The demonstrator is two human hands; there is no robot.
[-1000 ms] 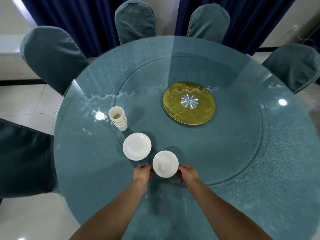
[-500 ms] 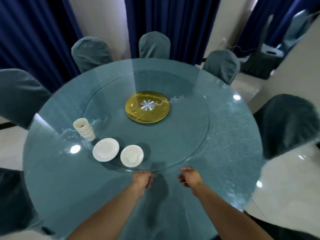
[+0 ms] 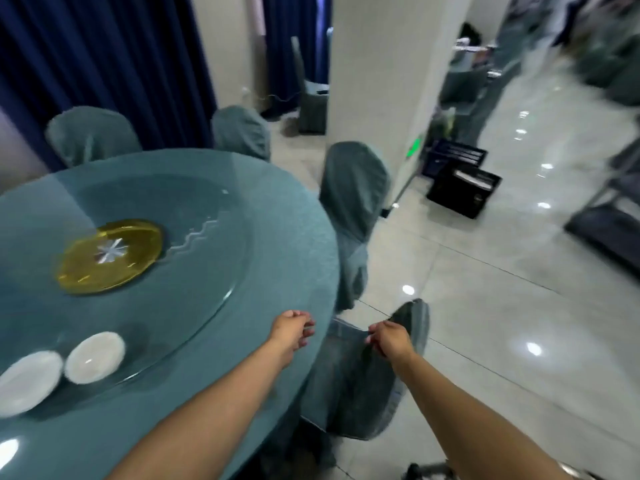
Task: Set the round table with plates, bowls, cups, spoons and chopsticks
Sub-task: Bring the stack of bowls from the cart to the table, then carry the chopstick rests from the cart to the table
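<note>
The round table with its teal cloth and glass turntable fills the left of the view. Two white dishes lie at its lower left: a plate at the frame edge and a white bowl just right of it. My left hand hovers over the table's right rim, fingers loosely curled, holding nothing. My right hand is past the rim, above a covered chair, also loosely curled and holding nothing. The cup stack is out of view.
A yellow disc sits at the turntable's centre. Covered chairs ring the table. A white pillar stands behind, with dark crates on the tiled floor to the right. A blurred person stands far off.
My view has swung right, away from the dishes toward the room. Both hands let go of the bowl, which stays beside the plate, and moved right to the table's rim.
</note>
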